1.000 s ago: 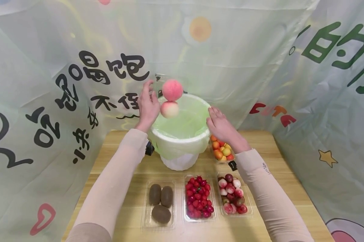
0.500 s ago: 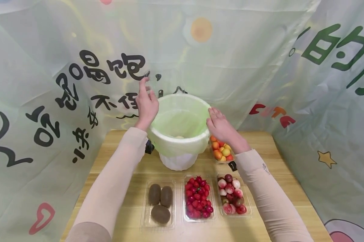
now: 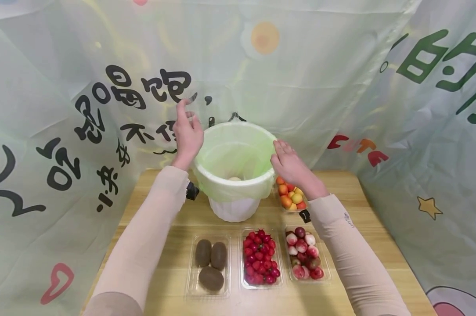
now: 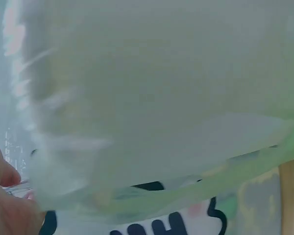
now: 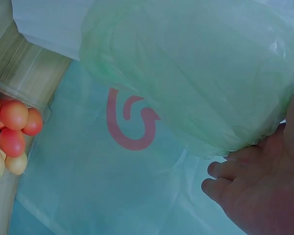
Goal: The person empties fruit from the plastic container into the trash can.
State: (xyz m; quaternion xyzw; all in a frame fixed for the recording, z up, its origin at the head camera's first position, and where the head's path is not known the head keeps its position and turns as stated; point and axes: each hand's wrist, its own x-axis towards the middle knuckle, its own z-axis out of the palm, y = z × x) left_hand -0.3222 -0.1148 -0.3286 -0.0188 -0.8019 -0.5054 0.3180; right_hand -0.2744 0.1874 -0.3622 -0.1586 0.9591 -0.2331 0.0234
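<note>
A white bin point(image 3: 233, 210) lined with a pale green plastic bag point(image 3: 254, 153) stands at the back of the table. Inside it, low down, a pale round fruit point(image 3: 235, 178) shows over the front rim. My left hand point(image 3: 188, 137) is raised at the bin's left rim and holds a clear plastic box point(image 4: 20, 186), pinched between thumb and finger. The box is so transparent that little of it shows in the head view. My right hand point(image 3: 291, 164) grips the bin's right rim over the bag. In the right wrist view some of its fingers are hidden behind the bag.
Three clear boxes of fruit line the front: brown kiwis point(image 3: 211, 265), red berry-like fruit point(image 3: 261, 259) and mixed red and white fruit point(image 3: 304, 253). A box of small orange and yellow fruit point(image 3: 290, 195) sits under my right forearm. Printed cloth point(image 3: 321, 87) hangs around the table.
Two pink peaches that were dropping past my left hand have gone into the bin. My left hand has moved slightly left and back; the right hand stays at the rim.
</note>
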